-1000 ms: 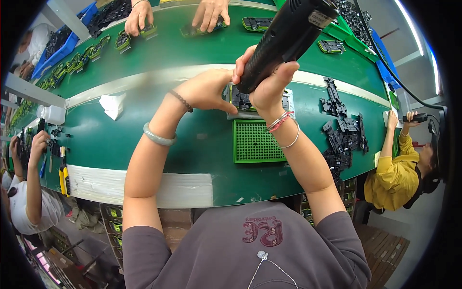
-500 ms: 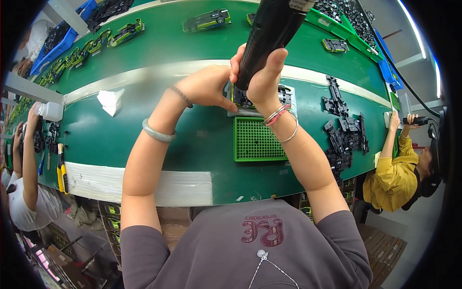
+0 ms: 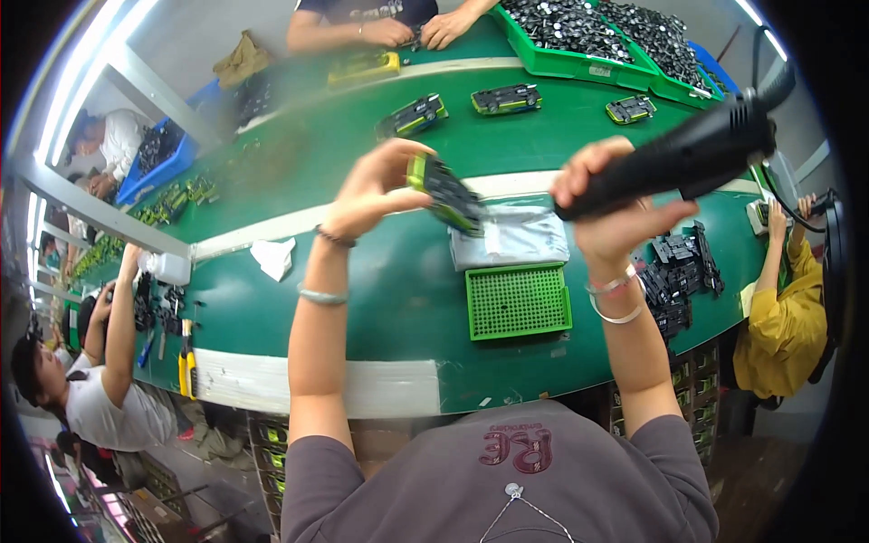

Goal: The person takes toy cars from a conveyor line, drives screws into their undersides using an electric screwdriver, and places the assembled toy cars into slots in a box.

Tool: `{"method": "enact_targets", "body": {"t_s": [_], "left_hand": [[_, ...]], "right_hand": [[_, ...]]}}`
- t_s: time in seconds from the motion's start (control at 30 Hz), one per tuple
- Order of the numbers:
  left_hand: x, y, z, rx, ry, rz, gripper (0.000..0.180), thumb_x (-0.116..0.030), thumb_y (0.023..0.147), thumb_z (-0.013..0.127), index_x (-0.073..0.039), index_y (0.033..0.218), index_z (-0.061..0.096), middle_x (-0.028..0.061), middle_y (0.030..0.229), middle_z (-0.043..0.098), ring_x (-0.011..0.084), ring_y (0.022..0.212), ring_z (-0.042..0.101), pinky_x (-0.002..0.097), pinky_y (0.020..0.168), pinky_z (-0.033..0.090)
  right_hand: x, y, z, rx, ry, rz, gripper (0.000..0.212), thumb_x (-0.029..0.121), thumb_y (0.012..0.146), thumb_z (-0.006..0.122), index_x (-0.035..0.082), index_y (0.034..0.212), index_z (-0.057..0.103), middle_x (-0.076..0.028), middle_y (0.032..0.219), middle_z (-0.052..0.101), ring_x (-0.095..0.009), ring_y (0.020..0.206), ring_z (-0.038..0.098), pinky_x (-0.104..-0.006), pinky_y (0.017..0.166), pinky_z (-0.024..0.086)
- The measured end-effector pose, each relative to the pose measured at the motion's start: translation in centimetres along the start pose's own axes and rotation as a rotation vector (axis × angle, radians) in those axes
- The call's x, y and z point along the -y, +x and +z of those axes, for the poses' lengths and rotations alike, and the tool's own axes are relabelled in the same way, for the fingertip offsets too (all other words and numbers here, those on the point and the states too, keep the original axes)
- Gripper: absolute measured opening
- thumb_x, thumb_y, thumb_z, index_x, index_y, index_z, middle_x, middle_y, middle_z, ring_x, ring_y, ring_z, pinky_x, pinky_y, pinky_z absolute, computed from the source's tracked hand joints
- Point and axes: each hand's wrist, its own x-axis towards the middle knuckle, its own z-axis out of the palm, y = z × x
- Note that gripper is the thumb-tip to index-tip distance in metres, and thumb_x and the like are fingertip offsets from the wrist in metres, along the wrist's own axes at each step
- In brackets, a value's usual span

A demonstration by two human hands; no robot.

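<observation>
My left hand (image 3: 380, 185) grips a toy car (image 3: 445, 197) by one end, between thumb and fingers. The car has a black underside and yellow-green body, and it is tilted in the air, slightly blurred. In my right hand (image 3: 615, 204) is a black electric screwdriver (image 3: 683, 156), its bit end pointing left toward the car. The fingers wrap round the tool while the thumb sticks out. Below the car lies a pale grey wrapped pad (image 3: 525, 242). Nearer me sits a green perforated tray (image 3: 518, 303).
Black chassis parts (image 3: 679, 276) are heaped right of the tray. More toy cars (image 3: 507, 99) lie on the far green belt, before green bins (image 3: 588, 69) of small parts. White paper (image 3: 272, 258) and yellow-handled pliers (image 3: 187, 362) lie left. Co-workers sit around the table.
The toy car has come up off the pad in my left hand. My right hand has moved right with the screwdriver, which now leans over to the right. The view has shifted, showing a co-worker opposite.
</observation>
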Motion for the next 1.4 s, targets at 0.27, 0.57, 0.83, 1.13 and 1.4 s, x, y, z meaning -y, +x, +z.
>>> {"method": "enact_targets", "body": {"t_s": [0.27,0.57,0.83,1.13,1.4], "left_hand": [[1.1,4.0,-7.3,0.018,1.321,-0.125,0.047,-0.024,0.062,0.072,-0.003,0.103,0.064,0.0185,0.099,0.063,0.0309,0.091,0.061,0.0364,0.081,0.048],[4.7,13.2,-0.2,0.088,1.084,0.096,0.049,-0.042,0.070,0.071,-0.001,0.098,0.066,0.0181,0.103,0.063,0.0324,0.094,0.060,0.0366,0.082,0.047],[7.7,21.5,9.4,0.234,1.203,0.156,0.040,-0.033,0.078,0.065,-0.004,0.105,0.063,0.0189,0.104,0.059,0.0334,0.097,0.057,0.0378,0.084,0.046],[7.6,11.6,1.7,0.169,1.457,-0.118,0.052,-0.013,0.072,0.066,-0.021,0.121,0.051,0.0148,0.101,0.057,0.0333,0.095,0.056,0.0418,0.081,0.047],[-3.8,-22.2,-10.4,-0.595,1.551,-0.506,0.052,-0.011,0.071,0.067,-0.020,0.120,0.054,0.0149,0.103,0.057,0.0324,0.098,0.055,0.0398,0.084,0.046]], "right_hand": [[0.1,-7.5,-9.5,-0.177,-0.384,0.126,0.092,0.092,0.055,0.033,0.004,0.082,0.044,-0.006,0.060,0.047,-0.016,0.051,0.049,-0.0277,0.049,0.042],[-0.8,-8.0,-11.1,-0.169,-0.303,0.047,0.086,0.082,0.066,0.046,-0.003,0.079,0.052,-0.007,0.063,0.053,-0.013,0.052,0.053,-0.0234,0.047,0.041],[-0.1,-8.2,-10.1,-0.157,-0.402,0.079,0.090,0.084,0.064,0.043,-0.004,0.077,0.055,-0.007,0.064,0.055,-0.013,0.054,0.055,-0.0240,0.049,0.043],[-0.4,-8.0,-10.3,-0.128,-0.409,0.038,0.087,0.081,0.066,0.047,-0.003,0.086,0.053,-0.007,0.069,0.055,-0.013,0.057,0.054,-0.0253,0.051,0.044],[-1.5,-8.5,-11.1,-0.095,-0.440,0.156,0.088,0.084,0.067,0.038,0.000,0.088,0.049,-0.007,0.072,0.049,-0.015,0.061,0.051,-0.0273,0.056,0.044]]}}
